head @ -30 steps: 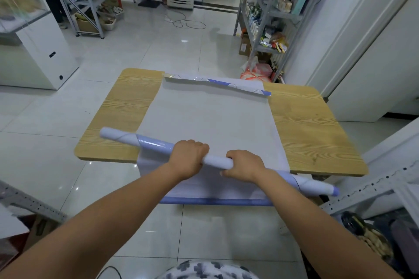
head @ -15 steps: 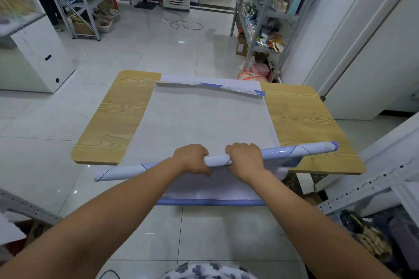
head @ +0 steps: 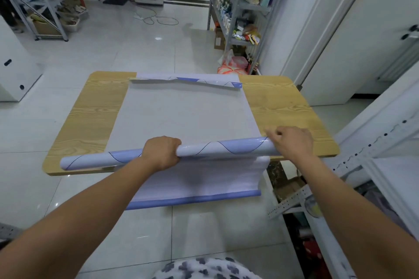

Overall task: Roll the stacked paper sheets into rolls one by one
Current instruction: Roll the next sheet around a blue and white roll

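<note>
Over the near edge of the desk [head: 283,106], you are holding a finished paper roll [head: 226,148] just above the stacked paper sheets [head: 186,115], which are lying flat across the desk and drooping off its front. Your left hand [head: 162,153] is wrapping its grip fully round the roll's middle. Your right hand [head: 291,142] is sitting at the roll's right end, fingers curled, but blur is hiding whether it is clamping or only steadying. You are probably tidying this roll; setting it aside and starting the next sheet is coming next.
</note>
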